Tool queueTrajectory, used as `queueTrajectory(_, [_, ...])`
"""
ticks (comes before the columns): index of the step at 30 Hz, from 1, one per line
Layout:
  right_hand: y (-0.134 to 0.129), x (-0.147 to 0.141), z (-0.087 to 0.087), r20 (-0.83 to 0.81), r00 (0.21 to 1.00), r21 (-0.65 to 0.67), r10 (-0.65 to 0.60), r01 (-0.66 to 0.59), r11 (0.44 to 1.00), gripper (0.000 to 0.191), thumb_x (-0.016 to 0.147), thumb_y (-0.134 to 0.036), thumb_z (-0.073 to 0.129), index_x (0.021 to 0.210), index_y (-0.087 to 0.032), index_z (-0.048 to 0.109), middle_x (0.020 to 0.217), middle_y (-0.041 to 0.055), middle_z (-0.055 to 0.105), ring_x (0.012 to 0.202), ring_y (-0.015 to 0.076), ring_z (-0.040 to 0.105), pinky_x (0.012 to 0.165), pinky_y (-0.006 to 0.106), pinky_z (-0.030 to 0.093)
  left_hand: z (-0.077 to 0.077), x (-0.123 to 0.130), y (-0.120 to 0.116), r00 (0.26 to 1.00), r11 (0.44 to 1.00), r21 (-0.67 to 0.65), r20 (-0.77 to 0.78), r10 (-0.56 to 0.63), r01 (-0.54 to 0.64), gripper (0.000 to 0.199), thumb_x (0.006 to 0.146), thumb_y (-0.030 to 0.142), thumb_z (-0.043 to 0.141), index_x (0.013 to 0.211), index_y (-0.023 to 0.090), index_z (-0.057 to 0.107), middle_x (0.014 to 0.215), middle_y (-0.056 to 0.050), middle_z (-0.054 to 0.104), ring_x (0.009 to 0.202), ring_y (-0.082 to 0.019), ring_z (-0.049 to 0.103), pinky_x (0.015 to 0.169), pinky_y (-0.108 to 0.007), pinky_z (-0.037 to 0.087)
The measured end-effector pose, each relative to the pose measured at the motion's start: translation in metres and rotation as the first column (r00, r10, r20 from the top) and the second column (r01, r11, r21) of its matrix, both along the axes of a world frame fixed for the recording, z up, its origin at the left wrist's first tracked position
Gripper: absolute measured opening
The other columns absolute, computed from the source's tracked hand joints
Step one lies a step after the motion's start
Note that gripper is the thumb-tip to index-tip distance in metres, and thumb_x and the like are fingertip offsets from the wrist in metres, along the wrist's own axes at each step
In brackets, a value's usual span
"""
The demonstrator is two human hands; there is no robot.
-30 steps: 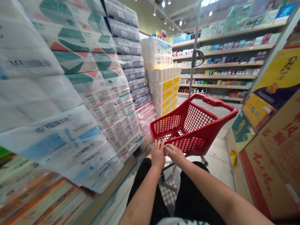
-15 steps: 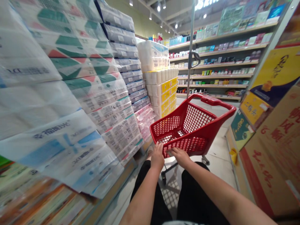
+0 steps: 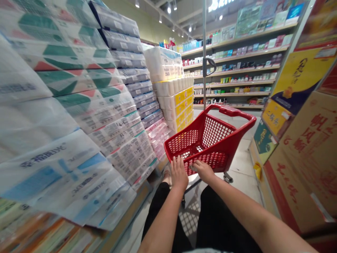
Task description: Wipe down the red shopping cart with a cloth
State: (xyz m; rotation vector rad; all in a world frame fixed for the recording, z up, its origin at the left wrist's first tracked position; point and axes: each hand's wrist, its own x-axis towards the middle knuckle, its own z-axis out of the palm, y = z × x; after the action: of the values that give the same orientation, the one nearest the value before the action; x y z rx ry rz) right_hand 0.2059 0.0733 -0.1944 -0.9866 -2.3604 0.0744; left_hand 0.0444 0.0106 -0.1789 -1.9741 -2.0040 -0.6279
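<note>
A red plastic shopping cart [image 3: 223,147] stands in front of me in the aisle, its handlebar on the far side. My left hand [image 3: 179,173] lies against the near left rim of the basket, fingers stretched out and pointing up over the edge. Beside it, my right hand [image 3: 202,170] is curled over the same near rim, gripping it. The basket's lattice floor shows, with nothing in it that I can make out. My forearms reach forward above my black-clad legs.
On the left rise tall stacks of wrapped tissue packs [image 3: 113,123]. Cartons [image 3: 302,161] line the right side. Behind the cart stand a metal pole [image 3: 204,52] and shelves of small boxed goods [image 3: 244,68]. A tiled floor [image 3: 243,175] shows beside the cart.
My left hand has loosened from the rim, its fingers now straighter and raised. My right hand stays on the rim. The cart and surroundings have shifted slightly left in view.
</note>
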Motion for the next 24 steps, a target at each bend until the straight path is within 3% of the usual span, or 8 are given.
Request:
queueTrajectory(5, [0.001,0.009,0.004,-0.072,0.992,-0.034,-0.102,0.100,0.994,0.034,0.086,-0.011,0.047,0.113,-0.023,0.063,0.111,0.0078,0.062,0.103,0.0198,0.056,0.090,0.030,0.045,0.005,0.024,0.007,0.990,0.992,-0.079,-0.092,-0.108,0.100,0.078,0.077,0.011,0.046,0.152,0.015,0.021,0.158,-0.009,0.024,0.147,-0.026,0.015,0.120,-0.051,0.017])
queueTrajectory(8, [0.005,0.020,0.001,-0.035,0.992,-0.101,-0.123,0.119,0.988,0.034,0.083,-0.008,0.046,0.104,-0.024,0.066,0.107,0.0047,0.064,0.096,0.0185,0.059,0.081,0.027,0.048,0.005,0.024,0.008,0.989,0.991,-0.098,-0.102,-0.103,0.093,0.080,0.077,0.010,0.046,0.152,0.016,0.020,0.158,-0.009,0.024,0.147,-0.027,0.015,0.119,-0.052,0.017])
queueTrajectory(12, [0.011,0.029,0.001,-0.167,0.966,-0.039,-0.197,0.193,0.980,0.044,0.078,-0.006,0.046,0.116,-0.023,0.061,0.115,0.0073,0.060,0.109,0.0204,0.055,0.090,0.030,0.046,0.002,0.022,0.009,0.989,0.993,-0.080,-0.111,-0.098,0.090,0.079,0.078,0.010,0.046,0.152,0.016,0.020,0.157,-0.009,0.027,0.147,-0.028,0.015,0.119,-0.052,0.018])
queueTrajectory(16, [0.016,0.028,0.010,-0.125,0.979,-0.063,-0.161,0.154,0.986,0.042,0.076,-0.005,0.049,0.111,-0.024,0.063,0.109,0.0058,0.061,0.097,0.0182,0.058,0.080,0.026,0.048,0.000,0.021,0.013,0.990,0.996,-0.053,-0.122,-0.073,0.067,0.075,0.080,0.009,0.043,0.151,0.013,0.022,0.157,-0.010,0.027,0.147,-0.027,0.012,0.121,-0.050,0.014])
queueTrajectory(19, [0.021,0.025,0.018,-0.193,0.964,-0.015,-0.181,0.182,0.983,0.041,0.081,-0.009,0.049,0.118,-0.023,0.060,0.113,0.0074,0.059,0.104,0.0187,0.056,0.084,0.025,0.047,0.003,0.020,0.018,0.992,0.996,-0.071,-0.114,-0.057,0.049,0.075,0.079,0.009,0.043,0.151,0.012,0.024,0.158,-0.010,0.025,0.147,-0.028,0.010,0.121,-0.049,0.013])
queueTrajectory(24, [0.031,0.021,0.027,-0.016,0.981,-0.084,-0.194,0.192,0.978,0.037,0.080,-0.006,0.048,0.106,-0.026,0.065,0.104,0.0041,0.062,0.090,0.0169,0.058,0.070,0.024,0.045,0.013,0.017,0.032,0.996,0.990,-0.143,-0.092,0.002,-0.015,0.070,0.081,0.009,0.041,0.150,0.008,0.026,0.157,-0.014,0.025,0.146,-0.028,0.017,0.119,-0.048,0.018])
